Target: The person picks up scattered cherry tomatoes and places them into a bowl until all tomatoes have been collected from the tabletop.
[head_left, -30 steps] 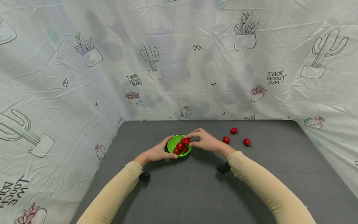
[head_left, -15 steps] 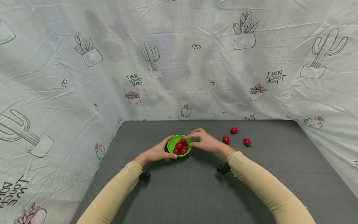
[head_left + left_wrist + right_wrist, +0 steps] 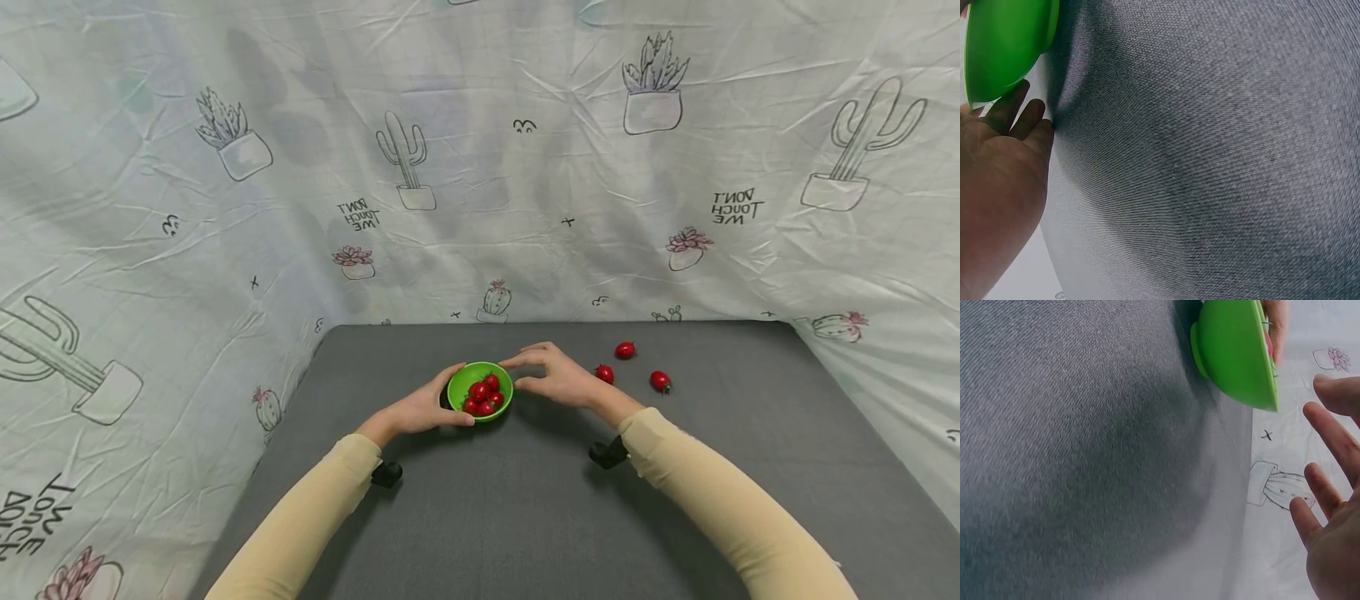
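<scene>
A green bowl [image 3: 458, 393] stands on the grey table with several red cherry tomatoes [image 3: 480, 392] in it, their stems still on. My left hand [image 3: 420, 408] holds the bowl from its left side, thumb along the near rim and fingers round the far side. In the left wrist view, the fingertips [image 3: 1013, 103] lie against the green wall. Just off the bowl's right rim, my right hand [image 3: 558, 379] hovers with nothing between thumb and fingers. The right wrist view shows that hand [image 3: 1338, 519] with its fingers spread, apart from the bowl [image 3: 1232, 353].
Three loose cherry tomatoes lie right of my right hand: one at the back [image 3: 626, 350], one close by the wrist [image 3: 604, 373], and one farther right [image 3: 661, 382]. A white cloth [image 3: 465, 250] printed with potted cacti hangs behind the grey table [image 3: 495, 517].
A second ago my right hand pinched a cherry tomato over the bowl. It let go, the tomato dropped among the others, and the hand has drawn slightly right. My left hand stays put.
</scene>
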Demonstrator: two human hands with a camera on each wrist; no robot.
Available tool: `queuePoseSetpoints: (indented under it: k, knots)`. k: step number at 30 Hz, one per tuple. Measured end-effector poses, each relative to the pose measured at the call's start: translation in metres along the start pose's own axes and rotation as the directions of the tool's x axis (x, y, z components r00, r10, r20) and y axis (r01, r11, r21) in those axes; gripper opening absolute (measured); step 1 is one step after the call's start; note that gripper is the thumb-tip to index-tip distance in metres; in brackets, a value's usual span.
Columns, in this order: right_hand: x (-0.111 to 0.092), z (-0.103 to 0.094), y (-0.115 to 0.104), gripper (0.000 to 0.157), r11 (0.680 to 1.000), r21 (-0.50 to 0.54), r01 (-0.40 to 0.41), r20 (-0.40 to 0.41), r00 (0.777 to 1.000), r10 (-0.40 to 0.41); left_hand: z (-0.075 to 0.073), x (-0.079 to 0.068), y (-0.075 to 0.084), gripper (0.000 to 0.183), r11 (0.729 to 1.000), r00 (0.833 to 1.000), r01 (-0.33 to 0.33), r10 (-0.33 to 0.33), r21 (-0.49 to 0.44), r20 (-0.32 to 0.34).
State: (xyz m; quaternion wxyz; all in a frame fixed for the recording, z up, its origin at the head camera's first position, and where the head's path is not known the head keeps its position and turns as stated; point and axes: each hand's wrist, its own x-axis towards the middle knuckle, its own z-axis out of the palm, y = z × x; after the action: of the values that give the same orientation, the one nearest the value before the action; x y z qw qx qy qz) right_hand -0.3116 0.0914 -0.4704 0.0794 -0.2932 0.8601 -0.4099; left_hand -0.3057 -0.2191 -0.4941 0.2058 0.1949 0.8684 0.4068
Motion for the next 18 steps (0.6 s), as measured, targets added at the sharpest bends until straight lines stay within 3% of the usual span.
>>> queuePoseSetpoints:
  k: [18]
  knots:
    - [-0.038,-0.043,0.015,0.041,1.000,0.029,-0.012,-0.175,0.984,0.017,-0.002,-0.001,-0.003,0.108,1.000,1.000,-0.013,0.013,0.028,0.002]
